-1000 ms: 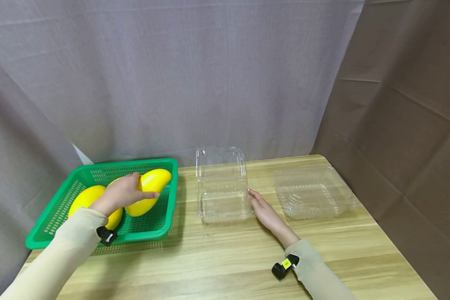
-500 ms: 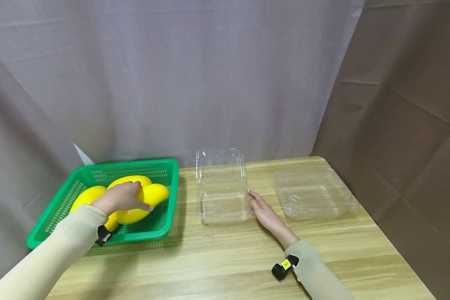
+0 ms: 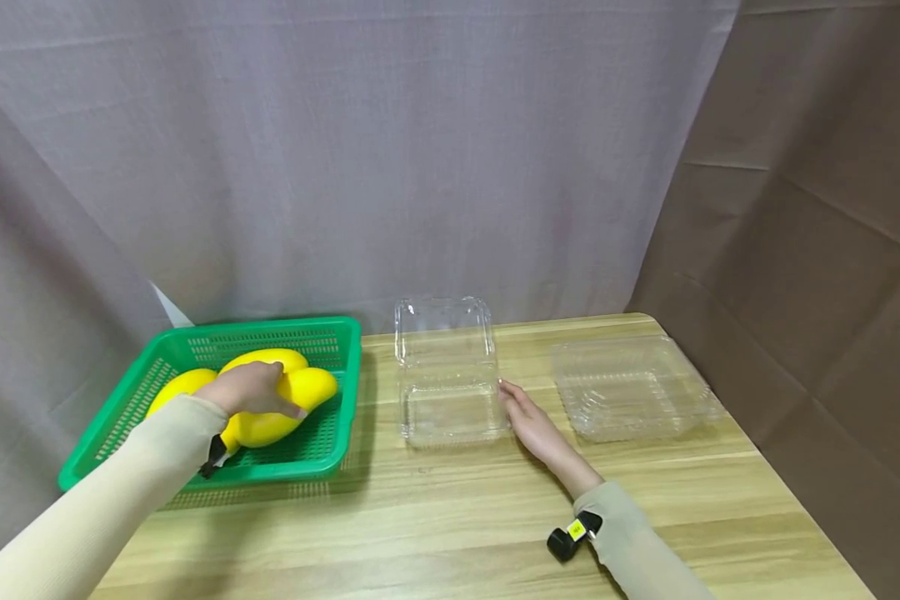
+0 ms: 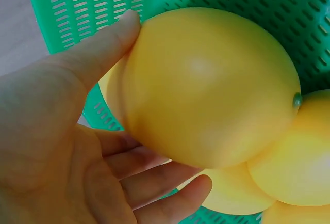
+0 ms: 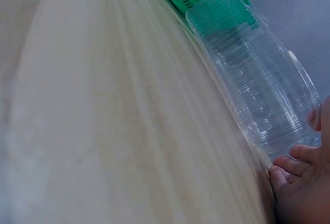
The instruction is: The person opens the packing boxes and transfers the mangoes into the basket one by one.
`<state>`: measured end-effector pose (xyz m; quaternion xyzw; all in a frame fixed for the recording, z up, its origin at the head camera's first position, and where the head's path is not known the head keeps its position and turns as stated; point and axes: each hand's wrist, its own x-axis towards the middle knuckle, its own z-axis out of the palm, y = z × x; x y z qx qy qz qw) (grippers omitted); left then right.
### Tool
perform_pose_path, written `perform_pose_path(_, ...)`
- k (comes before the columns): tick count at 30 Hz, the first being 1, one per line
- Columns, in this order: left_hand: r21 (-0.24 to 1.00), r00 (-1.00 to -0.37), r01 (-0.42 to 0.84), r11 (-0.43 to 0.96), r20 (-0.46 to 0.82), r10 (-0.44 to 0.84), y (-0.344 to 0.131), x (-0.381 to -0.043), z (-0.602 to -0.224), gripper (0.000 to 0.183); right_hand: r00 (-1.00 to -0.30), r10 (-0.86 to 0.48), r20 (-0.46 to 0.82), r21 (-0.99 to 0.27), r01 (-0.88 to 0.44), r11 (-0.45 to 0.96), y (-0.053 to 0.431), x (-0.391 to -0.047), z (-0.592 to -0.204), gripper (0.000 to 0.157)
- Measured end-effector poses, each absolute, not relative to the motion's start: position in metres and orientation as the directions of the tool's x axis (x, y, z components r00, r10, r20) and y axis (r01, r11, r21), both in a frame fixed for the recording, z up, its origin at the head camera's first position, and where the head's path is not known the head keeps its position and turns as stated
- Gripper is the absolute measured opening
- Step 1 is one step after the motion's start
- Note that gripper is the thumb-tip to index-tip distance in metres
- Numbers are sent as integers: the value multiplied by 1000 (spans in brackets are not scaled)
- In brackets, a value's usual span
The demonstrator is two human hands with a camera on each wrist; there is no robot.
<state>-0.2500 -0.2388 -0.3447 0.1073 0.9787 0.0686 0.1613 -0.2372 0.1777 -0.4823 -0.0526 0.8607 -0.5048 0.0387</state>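
In the head view my left hand [image 3: 251,389] is inside the green basket [image 3: 351,375] and grips a yellow mango [image 3: 309,390]. The left wrist view shows its thumb along one side of this mango [image 4: 206,90] and the other fingers under it. More mangoes [image 3: 268,360] lie against it, partly hidden by the hand. My right hand [image 3: 534,427] rests at the right side of a clear plastic clamshell box [image 3: 450,410], its lid raised at the back. Its fingers lie fairly straight beside the box wall [image 5: 258,84] in the right wrist view.
More clear plastic boxes [image 3: 637,392], seemingly stacked, stand at the right of the wooden table [image 3: 435,525]. A grey curtain [image 3: 450,167] hangs behind, with a brown cloth [image 3: 810,275] on the right.
My left hand has moved down with the mango, from above the basket's middle to lower against the other mangoes, and then held about still. The right hand and the clamshell box have not moved.
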Motion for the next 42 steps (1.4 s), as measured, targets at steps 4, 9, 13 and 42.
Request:
perform_pose_path(4,163,-919,184,969,-320,228,-238,-252,-346,101,-991,-131,-11,-875,-53,481,178,-236,-482,59)
perform_pose_path(9,146,-915,207,967,-322,244,-235,-254,-346,86,-991,-133,-17,-880,-48,472,179,-236,-482,58)
perform_pose_path(13,147,-916,228,963,-302,263,-235,-256,-345,70,-991,-134,-15,-882,-50,468,177,-237,-482,59)
perform_pose_path(42,128,-892,234,964,-366,265,-238,-260,-348,59,-994,-106,0,-860,-54,508,175,-246,-487,63)
